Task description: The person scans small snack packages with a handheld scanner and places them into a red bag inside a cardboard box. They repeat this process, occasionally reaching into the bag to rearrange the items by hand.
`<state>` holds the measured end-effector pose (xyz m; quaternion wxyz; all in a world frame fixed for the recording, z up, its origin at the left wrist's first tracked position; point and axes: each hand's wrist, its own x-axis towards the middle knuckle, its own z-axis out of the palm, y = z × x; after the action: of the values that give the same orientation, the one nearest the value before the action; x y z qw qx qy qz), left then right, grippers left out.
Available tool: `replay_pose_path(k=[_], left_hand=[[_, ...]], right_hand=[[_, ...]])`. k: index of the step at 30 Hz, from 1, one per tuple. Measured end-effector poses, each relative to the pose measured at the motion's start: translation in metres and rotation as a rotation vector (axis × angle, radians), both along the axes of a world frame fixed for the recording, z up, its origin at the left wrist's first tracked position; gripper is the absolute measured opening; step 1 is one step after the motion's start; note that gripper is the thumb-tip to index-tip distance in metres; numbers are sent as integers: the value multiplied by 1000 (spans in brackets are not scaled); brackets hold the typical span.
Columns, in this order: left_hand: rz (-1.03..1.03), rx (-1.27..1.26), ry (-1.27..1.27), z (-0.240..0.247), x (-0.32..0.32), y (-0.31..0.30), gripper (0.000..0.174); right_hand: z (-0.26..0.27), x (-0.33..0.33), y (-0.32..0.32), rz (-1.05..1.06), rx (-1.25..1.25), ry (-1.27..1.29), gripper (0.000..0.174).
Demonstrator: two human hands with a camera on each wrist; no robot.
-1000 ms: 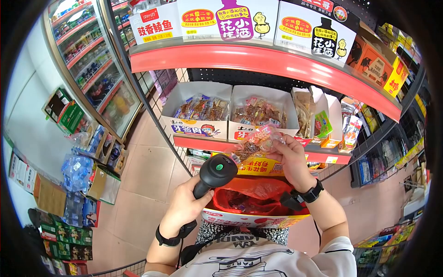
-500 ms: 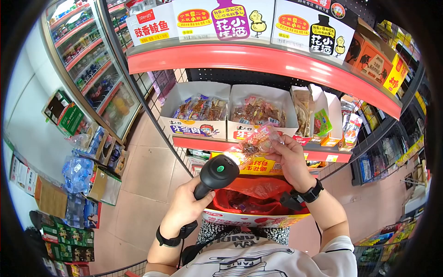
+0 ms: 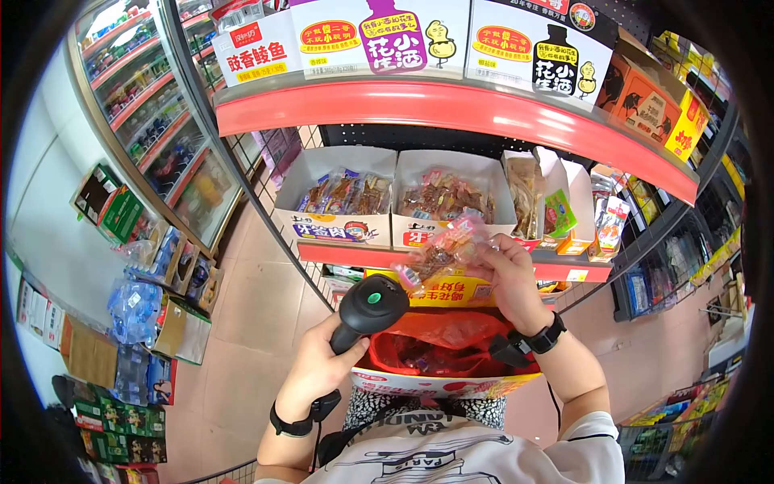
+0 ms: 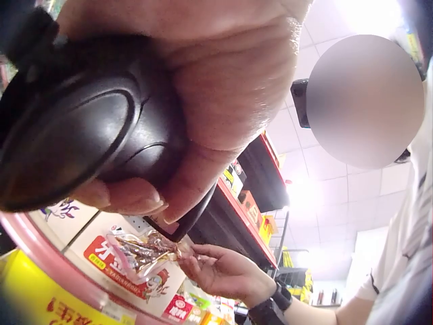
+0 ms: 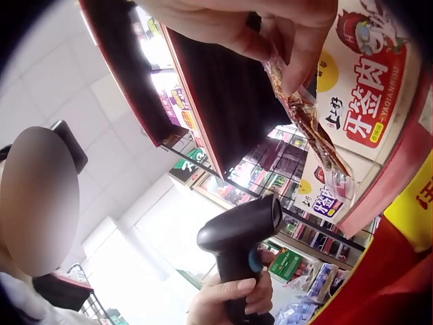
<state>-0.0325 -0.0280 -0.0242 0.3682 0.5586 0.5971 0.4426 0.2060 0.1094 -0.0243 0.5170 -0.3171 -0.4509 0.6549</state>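
My left hand (image 3: 319,360) grips the handle of a black barcode scanner (image 3: 372,305), its head up and facing the shelf. In my right hand (image 3: 513,281) a clear snack packet (image 3: 439,256) with pink print is pinched at one end, just right of the scanner head. In the right wrist view the packet (image 5: 318,139) hangs in front of a white snack box, with the scanner (image 5: 238,233) below and left of it. An open box lined with a red plastic bag (image 3: 431,343) sits below both hands, dark packets inside.
Two white open boxes of packets (image 3: 334,230) stand on the shelf with a red edge (image 3: 322,254). Above runs another red shelf edge (image 3: 451,113). Narrower snack boxes stand at right; a glass-door cooler (image 3: 153,121) and crates are at left.
The scanner and left hand have shifted slightly left. The packet has tilted in my right hand, and the bright light near its left end is gone. The shelf sits slightly further left in view.
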Motion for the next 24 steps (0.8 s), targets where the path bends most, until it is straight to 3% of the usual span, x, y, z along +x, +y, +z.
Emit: replay_pose_path(k=[4, 10, 14, 18, 20, 22, 24], left_hand=[[54, -93, -39, -9, -14, -6, 24], [136, -130, -55, -17, -27, -11, 19], [153, -136, -35, -22, -29, -12, 18], [156, -86, -42, -17, -27, -13, 13], [165, -139, -42, -15, -28, -15, 15], [169, -127, -51, -15, -29, -16, 12], [167, -139, -55, -18, -32, -17, 12]], right_hand=[[12, 20, 15, -26, 67, 21, 4], [43, 20, 45, -287, 351, 51, 5], [37, -13, 85, -310, 620, -110, 7], [33, -46, 102, -285, 791, -623, 8], [14, -51, 119, -8, 933, -893, 14], [0, -55, 122, 317, 1082, -896, 17], [0, -50, 117, 237, 1099, -891, 19]])
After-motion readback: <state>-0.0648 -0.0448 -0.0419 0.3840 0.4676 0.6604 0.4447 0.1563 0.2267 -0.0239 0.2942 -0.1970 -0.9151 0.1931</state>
